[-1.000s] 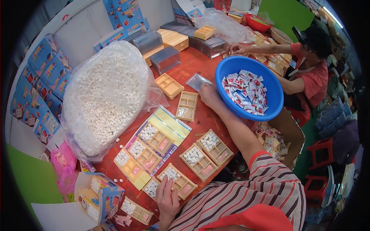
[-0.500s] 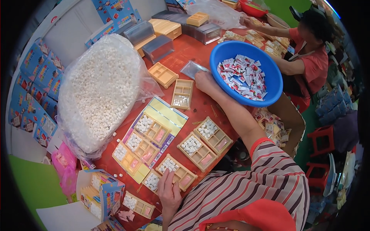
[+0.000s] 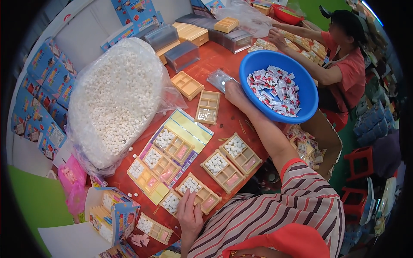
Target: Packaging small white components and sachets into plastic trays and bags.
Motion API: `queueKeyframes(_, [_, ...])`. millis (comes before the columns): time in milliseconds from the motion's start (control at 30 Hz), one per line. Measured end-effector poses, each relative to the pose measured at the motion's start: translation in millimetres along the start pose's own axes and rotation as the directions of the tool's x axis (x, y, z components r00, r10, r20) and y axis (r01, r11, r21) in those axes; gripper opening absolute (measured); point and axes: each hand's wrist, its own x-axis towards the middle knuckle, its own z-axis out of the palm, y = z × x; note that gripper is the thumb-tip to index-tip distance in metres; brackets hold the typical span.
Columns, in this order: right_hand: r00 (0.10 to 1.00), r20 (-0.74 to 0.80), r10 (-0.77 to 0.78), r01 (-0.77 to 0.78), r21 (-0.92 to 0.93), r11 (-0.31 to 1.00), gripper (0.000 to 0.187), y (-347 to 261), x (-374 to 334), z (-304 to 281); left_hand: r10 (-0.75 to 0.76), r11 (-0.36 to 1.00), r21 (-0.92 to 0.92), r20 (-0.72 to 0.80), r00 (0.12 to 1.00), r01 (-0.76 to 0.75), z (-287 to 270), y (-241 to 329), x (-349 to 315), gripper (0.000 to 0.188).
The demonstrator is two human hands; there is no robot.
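Observation:
My left hand (image 3: 190, 215) rests with outstretched fingers at the near edge of a cream compartment tray (image 3: 205, 192) filled partly with white cubes (image 3: 189, 184) and a pink packet (image 3: 208, 202). My right arm reaches across the table to the blue basin's left side. There my right hand (image 3: 233, 93) is closed on the edge of a flat clear plastic lid (image 3: 218, 79); its fingertips are hard to see. The blue basin (image 3: 310, 101) holds many small white-and-red sachets (image 3: 275, 88). Two cream trays (image 3: 189, 84) (image 3: 208, 107) without cubes lie to the left of my right forearm.
A big clear bag of white cubes (image 3: 118, 99) fills the left side. Several filled trays (image 3: 223, 170) lie between it and me, some on a yellow printed sheet (image 3: 189, 129). An opened blue carton (image 3: 125, 221) stands near left. A co-worker in a red top (image 3: 350, 69) works at far right.
The whole view has shifted slightly, moving the table rightward in the picture. Both my hands keep nearly the same places. The co-worker's nearer hand has come up into sight beyond the basin.

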Motion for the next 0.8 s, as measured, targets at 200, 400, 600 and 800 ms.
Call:
queueKeyframes(200, [0.975,-0.217,-0.055,0.101,0.205,0.974,0.007,-5.8,-1.4,-6.8,-0.023,0.996,-0.087,-0.020,1.000,0.021,2.2,6.1,6.5,0.036])
queueKeyframes(400, [0.947,-0.200,-0.253,0.315,0.408,0.857,0.007,-75.0,-48.6,-46.3,-0.241,0.779,-0.586,0.047,0.969,0.222,7.4,14.6,50.6,0.059])
queueKeyframes(600, [0.871,0.314,-0.378,-0.153,0.904,0.399,0.012,-154.3,-114.9,-79.3,-0.321,0.562,-0.824,-0.140,0.937,0.069,28.6,16.4,122.3,0.083])
queueKeyframes(800, [0.717,0.470,-0.515,-0.442,0.878,0.184,0.015,-180.3,-134.1,-75.1,-0.320,0.339,-0.939,-0.060,0.946,0.055,28.5,1.6,119.9,0.088])
